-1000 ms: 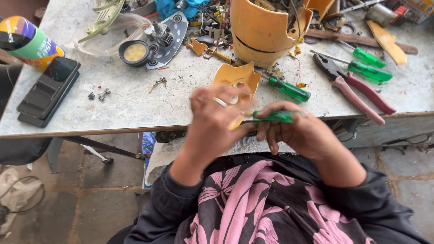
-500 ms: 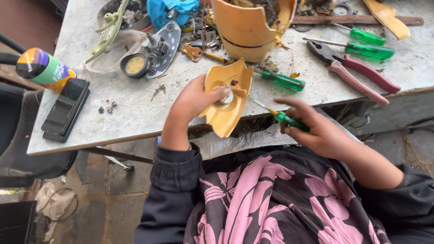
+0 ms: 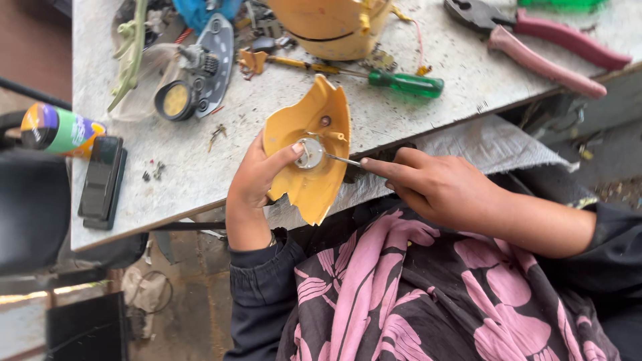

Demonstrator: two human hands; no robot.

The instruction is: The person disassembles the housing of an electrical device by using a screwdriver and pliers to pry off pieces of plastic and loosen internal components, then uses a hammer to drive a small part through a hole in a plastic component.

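Observation:
My left hand point(image 3: 257, 179) grips a curved yellow plastic shell piece point(image 3: 314, 117) at the table's near edge, thumb pressed beside a small round metal part point(image 3: 310, 153) in its hollow. My right hand point(image 3: 438, 186) is closed around a screwdriver point(image 3: 345, 160); its handle is hidden in my fist and the thin metal shaft points left, tip touching the round metal part. I wear a black top with pink leaf print.
On the grey table point(image 3: 428, 113) lie a green-handled screwdriver point(image 3: 401, 83), pink-handled pliers point(image 3: 545, 47), a large yellow housing point(image 3: 331, 27), a grey plate with a round yellow-capped part point(image 3: 175, 100), loose screws point(image 3: 154, 174), a black box point(image 3: 101, 182) and a colourful spray can point(image 3: 57, 128).
The view has closed in on the table edge. My right hand has brought the screwdriver tip to the metal part in the yellow shell, which my left hand has turned more upright.

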